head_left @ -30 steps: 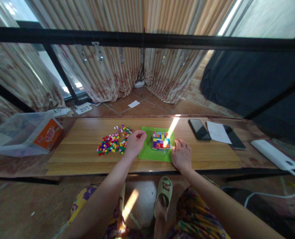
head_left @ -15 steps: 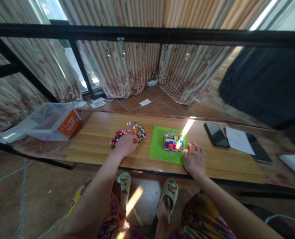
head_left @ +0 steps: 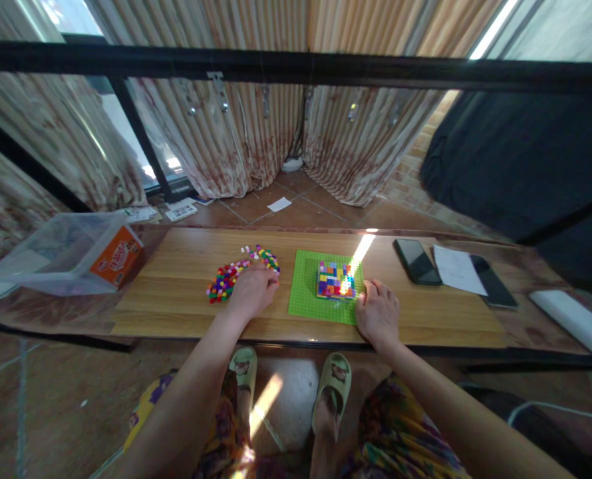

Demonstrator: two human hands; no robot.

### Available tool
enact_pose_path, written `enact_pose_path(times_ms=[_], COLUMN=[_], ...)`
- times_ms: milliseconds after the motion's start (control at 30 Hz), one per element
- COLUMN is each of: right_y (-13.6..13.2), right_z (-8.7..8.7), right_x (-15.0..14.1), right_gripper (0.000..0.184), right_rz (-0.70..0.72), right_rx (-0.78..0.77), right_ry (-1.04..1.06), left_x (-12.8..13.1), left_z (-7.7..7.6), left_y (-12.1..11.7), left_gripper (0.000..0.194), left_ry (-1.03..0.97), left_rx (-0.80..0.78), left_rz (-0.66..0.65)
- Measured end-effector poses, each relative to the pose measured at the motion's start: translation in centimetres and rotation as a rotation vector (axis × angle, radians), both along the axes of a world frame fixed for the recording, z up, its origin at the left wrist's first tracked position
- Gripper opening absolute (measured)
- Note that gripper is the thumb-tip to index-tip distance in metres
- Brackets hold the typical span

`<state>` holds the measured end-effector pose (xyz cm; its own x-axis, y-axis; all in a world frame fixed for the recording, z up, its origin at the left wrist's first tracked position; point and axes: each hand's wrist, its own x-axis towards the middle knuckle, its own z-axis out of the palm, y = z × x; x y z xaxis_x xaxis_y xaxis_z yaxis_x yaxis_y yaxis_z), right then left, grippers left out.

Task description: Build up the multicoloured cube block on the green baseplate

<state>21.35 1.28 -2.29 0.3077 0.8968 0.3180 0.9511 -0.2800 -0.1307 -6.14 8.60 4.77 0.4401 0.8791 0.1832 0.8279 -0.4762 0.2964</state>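
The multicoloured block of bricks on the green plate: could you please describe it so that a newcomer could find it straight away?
On the long wooden board, find the green baseplate between the person's hands. The block of bricks stands in its far right part, near the right hand. Unlike the loose bricks under the left hand, it is one compact square.

Bare left hand (head_left: 249,293) and bare right hand (head_left: 377,313), both forearms uncovered, no sleeves, rings or watch visible. Loose patterned cloth garment (head_left: 396,442) over the lap: yellow, purple and dark floral-looking print, though blur makes the pattern hard to read. Pale green rubber slide sandals (head_left: 332,379) on both feet, each with a small brown cartoon-like figure on the strap.
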Motion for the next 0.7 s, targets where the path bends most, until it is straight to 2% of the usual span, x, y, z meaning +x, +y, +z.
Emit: enact_pose_path(times_ms=[133,300,533,700], right_y=[0.0,0.0,0.2,0.1], right_z=[0.0,0.1,0.0,0.3], right_x=[-0.1,-0.1,-0.2,-0.3], right_gripper=[0.034,0.034,0.033,0.033], right_rz=[-0.007,0.002,-0.002,-0.008], right_rx=[-0.006,0.018,0.021,0.018], right_ry=[0.017,0.027,0.043,0.054], left_x=[2.8,6.5,8.1,8.4], left_z=[1.0,0.8,0.4,0.1], left_y=[-1.0,-2.1,-1.8,-1.6], left_gripper=[0.016,0.017,0.017,0.017], left_ry=[-0.151,-0.133,-0.029,-0.049], left_rx=[0.055,0.108,0.145,0.137], left_rz=[-0.173,-0.292,-0.317,-0.307])
